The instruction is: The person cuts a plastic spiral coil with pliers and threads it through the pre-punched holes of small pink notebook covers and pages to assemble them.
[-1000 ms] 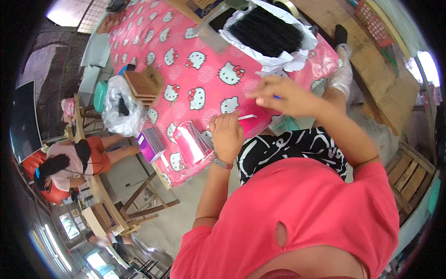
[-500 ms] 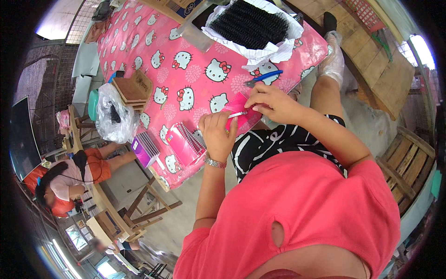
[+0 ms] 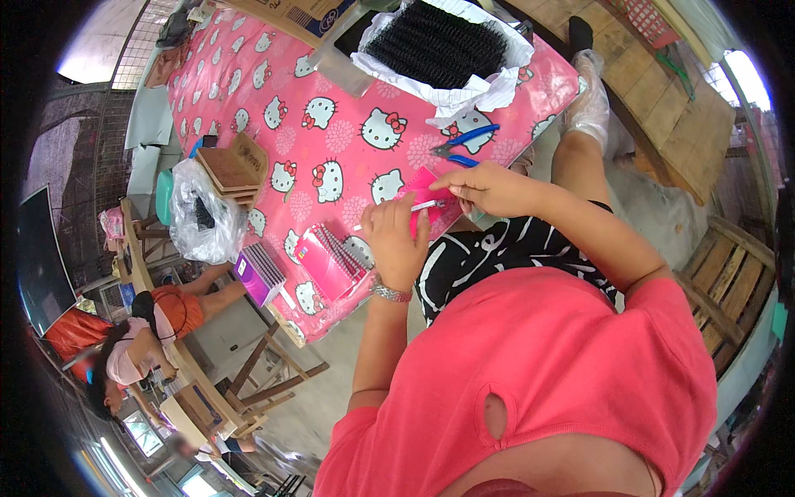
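Note:
A bright pink flat card or packet (image 3: 422, 181) lies at the near edge of the table, between my two hands. Across it runs a narrow white strip (image 3: 425, 205). My left hand (image 3: 396, 242) is closed over the strip and the card's lower left part, its fingers bent down onto them. From the right, my right hand (image 3: 487, 189) pinches at the card's right side near the strip's end; what its fingertips hold is too small to make out. Pliers with blue handles (image 3: 464, 160) lie just beyond my right hand, jaws to the left.
Pink packs (image 3: 333, 261) and purple packs (image 3: 261, 273) stand stacked left of my left hand. Dark curly hair bundles (image 3: 436, 43) lie on white paper at the back. Brown cardboard pieces (image 3: 234, 170) and a clear plastic bag (image 3: 207, 211) sit left. Another person (image 3: 145, 340) works farther left.
My right hand has shifted slightly down, uncovering the pliers' second handle. The white strip shows more beside my left fingers. The person at the left has leaned forward.

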A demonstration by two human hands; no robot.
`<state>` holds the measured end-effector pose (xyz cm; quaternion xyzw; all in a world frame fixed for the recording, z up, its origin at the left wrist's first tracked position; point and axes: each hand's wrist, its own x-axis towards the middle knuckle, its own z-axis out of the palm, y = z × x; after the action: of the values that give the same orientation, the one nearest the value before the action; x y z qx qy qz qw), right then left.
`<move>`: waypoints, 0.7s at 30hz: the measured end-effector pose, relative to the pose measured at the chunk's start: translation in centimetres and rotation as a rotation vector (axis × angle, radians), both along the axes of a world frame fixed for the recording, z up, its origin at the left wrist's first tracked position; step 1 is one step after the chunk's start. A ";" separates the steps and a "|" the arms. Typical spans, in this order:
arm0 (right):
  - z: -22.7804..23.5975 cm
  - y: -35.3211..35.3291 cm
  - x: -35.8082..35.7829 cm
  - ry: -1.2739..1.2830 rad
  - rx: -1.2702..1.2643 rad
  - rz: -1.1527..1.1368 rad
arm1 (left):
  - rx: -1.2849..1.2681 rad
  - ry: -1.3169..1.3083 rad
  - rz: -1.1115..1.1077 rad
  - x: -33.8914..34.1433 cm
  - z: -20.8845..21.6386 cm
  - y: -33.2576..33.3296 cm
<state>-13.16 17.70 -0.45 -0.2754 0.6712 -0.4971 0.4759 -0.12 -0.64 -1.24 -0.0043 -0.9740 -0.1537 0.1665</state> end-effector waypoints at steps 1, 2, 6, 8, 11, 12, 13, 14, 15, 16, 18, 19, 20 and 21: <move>-0.5 0.0 0.2 -0.001 0.000 -0.001 | 0.019 0.034 -0.008 -0.1 0.0 0.4; -1.0 0.0 0.4 0.265 -0.162 -0.017 | 0.021 0.035 -0.010 -0.1 -0.2 0.6; -1.1 0.1 0.2 0.636 -0.350 -0.019 | 0.032 -0.024 -0.051 -0.1 -0.1 0.5; -0.9 0.0 0.0 0.615 -0.327 -0.002 | 0.026 -0.055 -0.065 -0.1 0.0 0.3; -1.5 0.0 -0.1 0.597 -0.280 0.030 | 0.046 -0.037 -0.080 -0.1 0.1 0.3; -1.7 0.1 -0.1 0.600 -0.255 0.045 | 0.049 -0.053 -0.088 -0.1 0.2 0.3; -1.8 0.2 0.0 0.601 -0.254 0.044 | 0.051 -0.068 -0.096 -0.1 0.3 0.3; -1.8 0.3 0.2 0.554 -0.282 0.019 | 0.051 -0.068 -0.095 0.0 0.2 0.2; -1.6 0.3 0.4 0.507 -0.309 -0.007 | 0.041 -0.078 -0.093 0.0 0.0 0.0; -1.3 0.3 0.5 0.506 -0.309 -0.005 | 0.031 -0.088 -0.092 0.1 -0.2 -0.1; 0.0 0.2 0.5 0.032 -0.002 0.005 | 0.030 -0.094 -0.082 0.0 0.2 0.3; -0.6 0.2 0.8 0.032 -0.002 0.001 | 0.031 -0.101 -0.069 0.0 0.4 0.5; -1.2 -0.1 1.1 0.267 -0.126 -0.016 | 0.029 -0.098 -0.072 0.0 0.4 0.6; -1.6 -0.1 1.3 0.501 -0.249 -0.033 | 0.026 -0.073 -0.079 0.1 0.5 0.8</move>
<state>-11.89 17.62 -2.01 -0.4352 0.7062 -0.4997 0.2493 -0.03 0.12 -0.78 -0.0352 -0.9764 -0.1730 0.1248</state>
